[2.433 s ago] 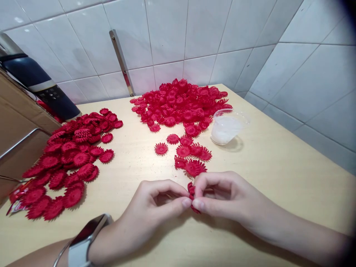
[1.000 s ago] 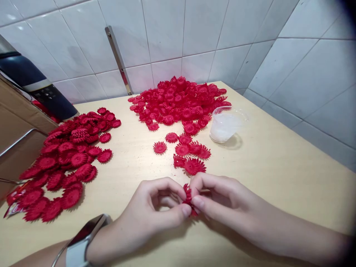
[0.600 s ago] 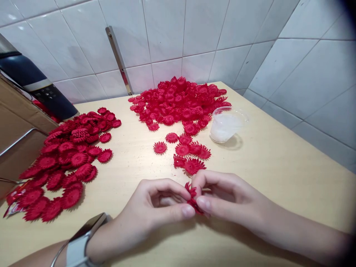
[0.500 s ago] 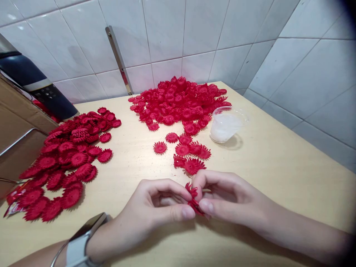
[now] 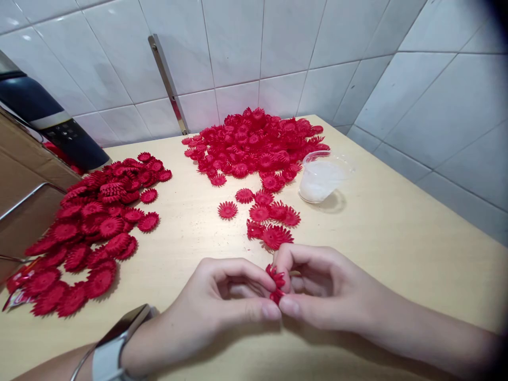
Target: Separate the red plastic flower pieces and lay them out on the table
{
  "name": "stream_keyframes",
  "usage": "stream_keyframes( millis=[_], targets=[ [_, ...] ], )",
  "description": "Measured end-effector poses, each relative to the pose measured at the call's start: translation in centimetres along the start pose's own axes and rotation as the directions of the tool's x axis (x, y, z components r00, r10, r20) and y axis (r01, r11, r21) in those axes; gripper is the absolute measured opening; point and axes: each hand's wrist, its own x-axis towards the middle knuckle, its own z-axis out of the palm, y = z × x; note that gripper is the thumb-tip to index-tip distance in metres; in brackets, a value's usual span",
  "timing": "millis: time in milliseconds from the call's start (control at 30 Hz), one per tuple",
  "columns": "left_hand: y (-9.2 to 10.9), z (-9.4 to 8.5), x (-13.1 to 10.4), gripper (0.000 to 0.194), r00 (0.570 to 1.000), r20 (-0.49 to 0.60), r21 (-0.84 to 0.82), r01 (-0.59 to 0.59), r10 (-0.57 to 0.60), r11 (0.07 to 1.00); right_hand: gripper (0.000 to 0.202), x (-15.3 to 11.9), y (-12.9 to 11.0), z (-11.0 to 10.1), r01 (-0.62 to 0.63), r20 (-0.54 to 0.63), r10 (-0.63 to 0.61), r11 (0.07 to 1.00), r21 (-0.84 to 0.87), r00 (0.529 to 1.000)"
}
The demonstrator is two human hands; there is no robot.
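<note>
Between my two hands is a small red flower-shaped piece (image 5: pixel 276 280) with pointed petals, partly hidden by fingers. My left hand (image 5: pixel 234 291) pinches its left side between thumb and forefinger. On its right side, my right hand (image 5: pixel 317 288) grips it the same way, the two thumb tips nearly touching. Just beyond my fingers lie a few loose red flower pieces (image 5: pixel 275 236) of the same kind. Farther back is a large heap of red flower pieces (image 5: pixel 254 145). A second pile of thicker, darker red flowers (image 5: pixel 93 222) spreads along the left.
A clear plastic cup (image 5: pixel 319 180) holding something whitish stands right of the heap. At the left are a dark bottle (image 5: pixel 47 116) and a cardboard box (image 5: pixel 27 174). White tiled walls (image 5: pixel 234 42) border the pale wooden table (image 5: pixel 397 227) at the back and right.
The red flower piece has turned between my fingers, with its petals now showing more upright. My right thumb has shifted slightly left, closer to my left thumb.
</note>
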Motion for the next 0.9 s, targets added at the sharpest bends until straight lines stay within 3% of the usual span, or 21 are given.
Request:
stream_keyframes(
  millis=[200, 767, 900],
  targets=[
    [0.08, 0.03, 0.02, 0.009, 1.0, -0.006, 0.015, -0.013, 0.013, 1.0, 0.018, 0.05, 0.16, -0.1, -0.005, -0.033, 0.005, 1.0, 0.016, 0.999],
    [0.05, -0.04, 0.02, 0.007, 1.0, -0.007, 0.013, -0.006, 0.006, 1.0, 0.024, 0.2, 0.06, -0.34, 0.001, 0.029, -0.002, 0.999, 0.052, 1.0],
    [-0.08, -0.09, 0.01, 0.006, 0.999, -0.028, 0.09, -0.04, 0.042, 0.995, 0.022, 0.11, -0.08, -0.02, -0.005, -0.033, 0.005, 1.0, -0.004, 0.999]
  ],
)
